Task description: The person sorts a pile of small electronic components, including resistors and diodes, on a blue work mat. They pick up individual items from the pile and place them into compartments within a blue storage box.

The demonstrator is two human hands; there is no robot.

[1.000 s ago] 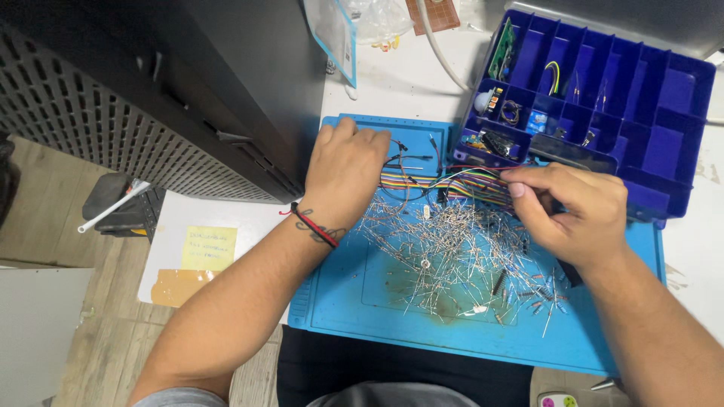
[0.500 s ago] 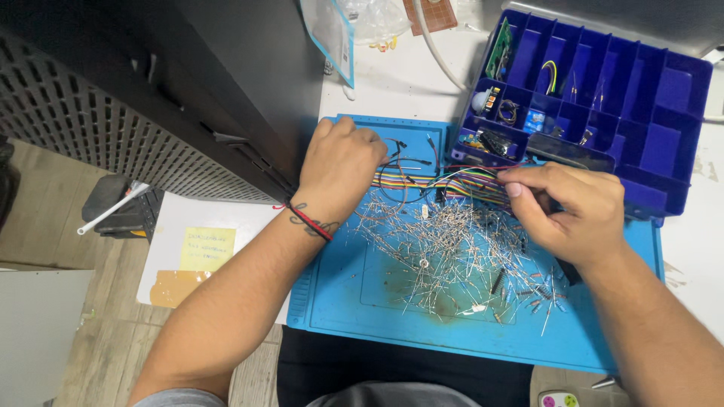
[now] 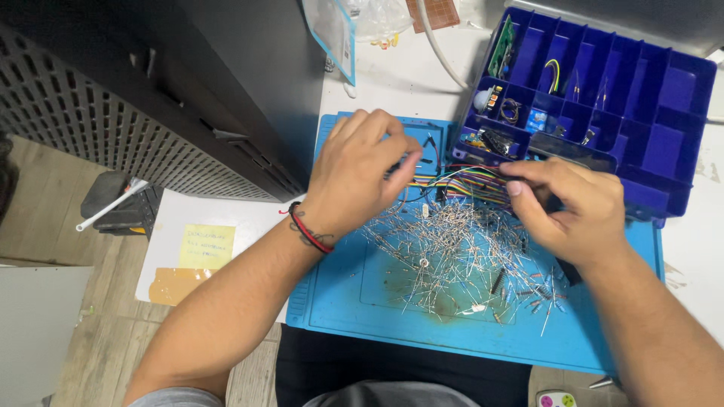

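Two hands were working one bundle in the head view, and everything sat on or around the blue mat, so I'll place things off that.

The left hand was over the mat's upper left part, fingers curled down and pinched on the left end of the rainbow jumper wires. The right hand was over the mat's upper right, thumb and fingers pressed together on the other end; what exactly sat between them was hidden, looked like a dark connector.

The wires ran straight across between the two grips, stretched just above the mat's top edge. Below them, mid-mat, lay a big scatter of loose metal-legged components. The blue compartment organizer sat touching the mat's upper right corner, on the desk.

My take on doing this bit well: keep both pinches close to the connector ends, pull evenly so no single strand takes the strain, and keep the bundle lifted clear of that pile so legs don't snag.
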